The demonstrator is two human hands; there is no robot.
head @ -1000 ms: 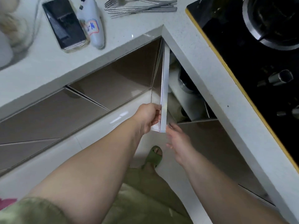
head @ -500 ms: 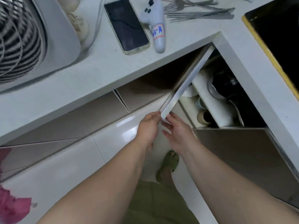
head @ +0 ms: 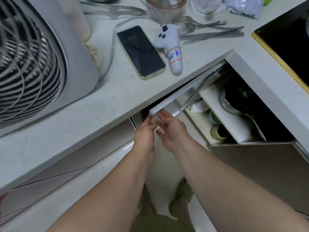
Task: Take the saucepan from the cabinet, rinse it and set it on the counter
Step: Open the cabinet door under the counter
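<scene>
My left hand [head: 145,137] pinches the glossy cabinet door's [head: 168,102] thin white edge; my right hand [head: 170,129] rests loosely open against it. The dark, round saucepan [head: 234,99] sits on the white shelf [head: 215,104] inside. A smooth phone [head: 141,52] lies on the speckled counter [head: 100,101] above.

The white controller [head: 168,47] bears a label with blue handwriting, only "K" readable.

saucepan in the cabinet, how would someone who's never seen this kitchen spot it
Start at the white counter corner beside the black cooktop; below it the cabinet door stands open. On the upper white shelf sits the saucepan, dark inside with a metal rim, unlike the small round containers lower down.
</scene>
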